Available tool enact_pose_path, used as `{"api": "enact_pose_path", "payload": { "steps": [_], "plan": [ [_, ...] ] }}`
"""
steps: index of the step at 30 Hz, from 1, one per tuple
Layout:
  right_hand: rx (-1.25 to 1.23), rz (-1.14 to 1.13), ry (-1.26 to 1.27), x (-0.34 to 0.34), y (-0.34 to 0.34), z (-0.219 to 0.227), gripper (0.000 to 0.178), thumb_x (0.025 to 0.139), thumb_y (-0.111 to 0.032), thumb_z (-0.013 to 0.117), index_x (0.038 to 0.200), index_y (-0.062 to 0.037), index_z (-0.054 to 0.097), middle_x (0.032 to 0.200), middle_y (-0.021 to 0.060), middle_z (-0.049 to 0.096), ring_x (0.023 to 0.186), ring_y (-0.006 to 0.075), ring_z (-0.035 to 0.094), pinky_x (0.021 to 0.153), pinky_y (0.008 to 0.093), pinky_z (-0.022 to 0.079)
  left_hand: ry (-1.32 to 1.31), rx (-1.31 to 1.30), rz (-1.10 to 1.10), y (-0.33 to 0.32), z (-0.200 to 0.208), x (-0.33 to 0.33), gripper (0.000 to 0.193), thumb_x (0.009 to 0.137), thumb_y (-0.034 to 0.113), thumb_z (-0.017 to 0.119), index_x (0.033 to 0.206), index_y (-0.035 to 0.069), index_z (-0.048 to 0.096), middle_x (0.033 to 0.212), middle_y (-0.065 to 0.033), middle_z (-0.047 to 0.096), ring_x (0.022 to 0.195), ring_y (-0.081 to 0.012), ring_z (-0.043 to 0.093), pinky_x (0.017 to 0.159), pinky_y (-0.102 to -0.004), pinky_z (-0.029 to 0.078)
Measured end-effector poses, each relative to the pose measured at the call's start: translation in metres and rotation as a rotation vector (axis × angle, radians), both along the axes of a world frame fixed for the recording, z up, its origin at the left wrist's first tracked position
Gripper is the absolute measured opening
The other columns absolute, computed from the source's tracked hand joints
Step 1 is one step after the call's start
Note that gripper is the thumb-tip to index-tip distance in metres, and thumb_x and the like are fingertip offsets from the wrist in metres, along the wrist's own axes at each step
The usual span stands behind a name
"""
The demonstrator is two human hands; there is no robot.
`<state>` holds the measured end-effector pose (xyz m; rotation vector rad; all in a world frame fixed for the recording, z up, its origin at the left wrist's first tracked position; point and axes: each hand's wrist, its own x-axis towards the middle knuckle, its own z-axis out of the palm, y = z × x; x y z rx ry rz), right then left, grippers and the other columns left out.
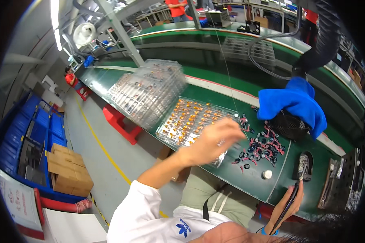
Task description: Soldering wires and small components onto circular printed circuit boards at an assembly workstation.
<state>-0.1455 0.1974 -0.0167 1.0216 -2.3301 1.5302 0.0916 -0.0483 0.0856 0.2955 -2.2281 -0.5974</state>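
Note:
My left hand hangs over the near right edge of a clear plastic tray, which holds rows of small parts with orange pieces. Its fingertips are pinched together on a thin solder wire that drops from above; motion blurs them a little. A pile of small round black parts with red leads lies just right of those fingers. My right hand grips a soldering iron at the lower right. Its tip points into a black stand with metal wool inside.
Stacked clear trays stand left of the tray. A blue cloth hangs from a black duct above a round black grille. A small white round piece sits near the front edge. Cardboard boxes rest by the aisle.

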Motion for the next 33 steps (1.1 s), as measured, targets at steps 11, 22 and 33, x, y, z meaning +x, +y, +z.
{"api": "enact_pose_path", "payload": {
  "steps": [11, 22, 33],
  "plan": [
    [-0.177, 0.233, 0.033, 0.013, -0.022, -0.015, 0.036, 0.102, -0.007, 0.062, 0.137, 0.002, 0.061, 0.101, 0.0144, 0.066, 0.09, 0.0252, 0.066, 0.083, 0.0354, 0.052, 0.054, 0.113, 0.755, -0.253, 0.055, 0.229, 0.023, 0.091, 0.002, 0.076, 0.112, -0.005, 0.073, 0.098, -0.0087, 0.078, 0.087, -0.0152, 0.074, 0.081, -0.0292, 0.059],
    [-0.133, 0.223, 0.04, 0.018, -0.017, -0.013, 0.035, 0.101, -0.006, 0.062, 0.135, 0.0049, 0.061, 0.096, 0.0152, 0.064, 0.086, 0.0273, 0.065, 0.081, 0.0371, 0.052, -0.085, 0.004, 1.063, -0.333, 0.026, 0.289, 0.019, 0.089, 0.009, 0.073, 0.105, 0.001, 0.078, 0.096, -0.0153, 0.08, 0.091, -0.0238, 0.077, 0.085, -0.0338, 0.059],
    [-0.248, 0.398, 0.102, 0.016, -0.029, -0.019, 0.039, 0.101, 0.001, 0.06, 0.14, 0.0068, 0.056, 0.104, 0.0203, 0.073, 0.087, 0.0236, 0.071, 0.079, 0.0328, 0.058, -0.325, -0.118, 0.13, -0.035, 0.009, 0.026, 0.016, 0.093, -0.001, 0.072, 0.108, 0.002, 0.074, 0.105, -0.0141, 0.076, 0.097, -0.0289, 0.075, 0.085, -0.0366, 0.059]
  ]
}}
